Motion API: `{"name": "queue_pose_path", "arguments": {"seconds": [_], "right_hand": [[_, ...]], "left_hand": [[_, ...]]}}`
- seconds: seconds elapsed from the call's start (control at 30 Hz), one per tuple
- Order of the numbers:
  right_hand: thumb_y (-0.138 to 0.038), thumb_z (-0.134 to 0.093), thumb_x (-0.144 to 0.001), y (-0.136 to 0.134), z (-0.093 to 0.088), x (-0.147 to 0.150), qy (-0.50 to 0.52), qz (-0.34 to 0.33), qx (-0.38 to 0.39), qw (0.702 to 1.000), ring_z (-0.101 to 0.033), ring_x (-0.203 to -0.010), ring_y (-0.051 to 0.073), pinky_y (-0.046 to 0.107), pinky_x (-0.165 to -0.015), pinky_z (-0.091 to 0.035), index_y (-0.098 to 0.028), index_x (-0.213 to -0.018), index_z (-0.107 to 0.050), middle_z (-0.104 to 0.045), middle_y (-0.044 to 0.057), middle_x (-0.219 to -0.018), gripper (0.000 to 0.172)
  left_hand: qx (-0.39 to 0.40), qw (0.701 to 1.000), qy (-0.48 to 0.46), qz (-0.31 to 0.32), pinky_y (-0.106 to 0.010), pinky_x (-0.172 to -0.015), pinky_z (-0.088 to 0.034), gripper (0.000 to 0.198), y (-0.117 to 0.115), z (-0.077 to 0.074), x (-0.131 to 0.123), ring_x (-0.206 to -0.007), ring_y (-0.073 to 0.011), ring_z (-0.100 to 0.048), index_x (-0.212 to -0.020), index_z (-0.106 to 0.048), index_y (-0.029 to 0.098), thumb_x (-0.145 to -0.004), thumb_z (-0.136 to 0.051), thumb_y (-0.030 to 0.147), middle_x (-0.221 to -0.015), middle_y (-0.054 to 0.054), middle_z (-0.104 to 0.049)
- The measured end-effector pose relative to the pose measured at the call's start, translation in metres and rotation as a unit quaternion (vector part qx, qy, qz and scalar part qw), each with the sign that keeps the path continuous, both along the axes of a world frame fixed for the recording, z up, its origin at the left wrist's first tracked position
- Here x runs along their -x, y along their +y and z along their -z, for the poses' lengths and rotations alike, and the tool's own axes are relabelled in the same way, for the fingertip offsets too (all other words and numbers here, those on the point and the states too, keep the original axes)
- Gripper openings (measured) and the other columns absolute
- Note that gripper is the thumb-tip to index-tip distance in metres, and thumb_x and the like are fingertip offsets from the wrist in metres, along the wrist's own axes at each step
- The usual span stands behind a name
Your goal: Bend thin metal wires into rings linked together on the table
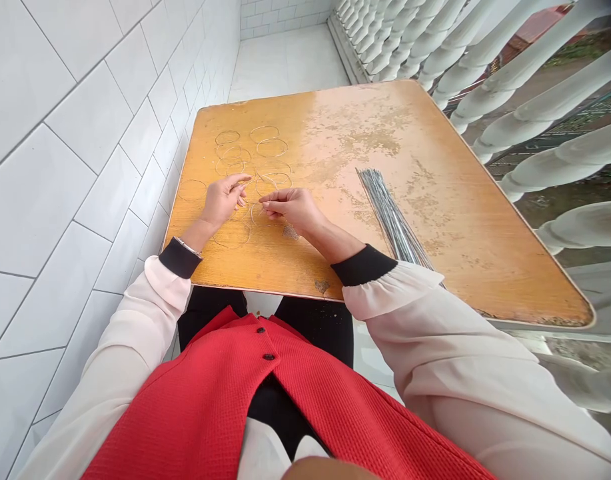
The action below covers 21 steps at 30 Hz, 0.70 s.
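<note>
My right hand [296, 207] is closed in a pinch, thumb against fingertips, on a thin wire ring [252, 213] whose curve shows at the left of the fingers. Just to its left, my left hand [224, 200] hovers over the table with its index finger stretched out and the other fingers loosely bent; I see nothing held in it. Several more thin wire rings lie around and beyond both hands, some overlapping, among them a darker ring [227, 131] at the back. A bundle of straight grey metal wires [396, 217] rests to the right, partly behind my right sleeve.
The wooden table [500, 267] has a worn, peeling surface and rounded corners. A white tiled wall [85, 160] runs close along the left side. White balusters [510, 87] line the right side, and a pale floor [290, 60] shows beyond the far edge.
</note>
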State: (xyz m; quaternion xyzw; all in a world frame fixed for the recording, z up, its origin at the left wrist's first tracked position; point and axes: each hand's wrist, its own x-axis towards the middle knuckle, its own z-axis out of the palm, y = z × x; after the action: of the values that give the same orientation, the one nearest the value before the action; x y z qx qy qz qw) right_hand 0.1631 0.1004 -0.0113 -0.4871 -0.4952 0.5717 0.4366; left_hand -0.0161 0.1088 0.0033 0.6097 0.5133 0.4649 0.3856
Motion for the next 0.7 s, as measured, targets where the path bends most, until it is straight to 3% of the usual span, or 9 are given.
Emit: {"name": "queue_pose_path", "arguments": {"seconds": [0.23, 0.4, 0.6, 0.7], "right_hand": [[-0.003, -0.079, -0.071, -0.0015, 0.0006, 0.002, -0.001, 0.001, 0.011, 1.0, -0.05, -0.045, 0.004, 0.016, -0.047, -0.046, -0.014, -0.068, -0.071, -0.06, -0.003, -0.052, 0.014], [-0.003, -0.079, -0.073, -0.0031, -0.0004, 0.0028, -0.002, -0.012, 0.019, 1.0, -0.053, -0.047, 0.005, 0.017, -0.049, -0.049, -0.014, -0.069, -0.072, -0.061, -0.002, -0.053, 0.014], [-0.008, -0.081, -0.075, -0.0066, -0.0004, 0.0038, -0.019, -0.043, 0.021, 0.999, -0.055, -0.048, 0.007, 0.021, -0.053, -0.051, -0.014, -0.075, -0.073, -0.061, -0.001, -0.054, 0.01], [-0.011, -0.077, -0.082, -0.0096, -0.0021, 0.0072, -0.002, -0.054, 0.02, 0.998, -0.056, -0.049, 0.008, 0.022, -0.054, -0.051, -0.014, -0.075, -0.072, -0.064, 0.0, -0.057, 0.009]], "left_hand": [[-0.023, 0.999, 0.031, -0.008, -0.015, -0.056, -0.046, 0.023, 0.0054, 0.0063, 0.0042, -0.052, -0.0032, -0.058, -0.093, -0.073, 0.019, -0.088, -0.058, 0.003, -0.07, 0.004, -0.066], [-0.022, 0.999, 0.03, 0.016, -0.018, -0.058, -0.047, 0.021, 0.0057, 0.0061, 0.0027, -0.055, -0.0061, -0.06, -0.104, -0.072, 0.022, -0.093, -0.058, 0.012, -0.073, 0.003, -0.068], [-0.08, 0.995, 0.04, 0.039, -0.024, -0.089, -0.05, 0.02, 0.0003, 0.0018, -0.002, -0.091, -0.013, -0.069, -0.102, -0.076, 0.023, -0.088, -0.067, 0.012, -0.102, -0.003, -0.075], [-0.096, 0.991, 0.067, 0.066, -0.024, -0.094, -0.048, 0.017, -0.0007, 0.0012, -0.0028, -0.095, -0.0144, -0.068, -0.091, -0.077, 0.024, -0.086, -0.068, 0.01, -0.096, -0.002, -0.074]]}}
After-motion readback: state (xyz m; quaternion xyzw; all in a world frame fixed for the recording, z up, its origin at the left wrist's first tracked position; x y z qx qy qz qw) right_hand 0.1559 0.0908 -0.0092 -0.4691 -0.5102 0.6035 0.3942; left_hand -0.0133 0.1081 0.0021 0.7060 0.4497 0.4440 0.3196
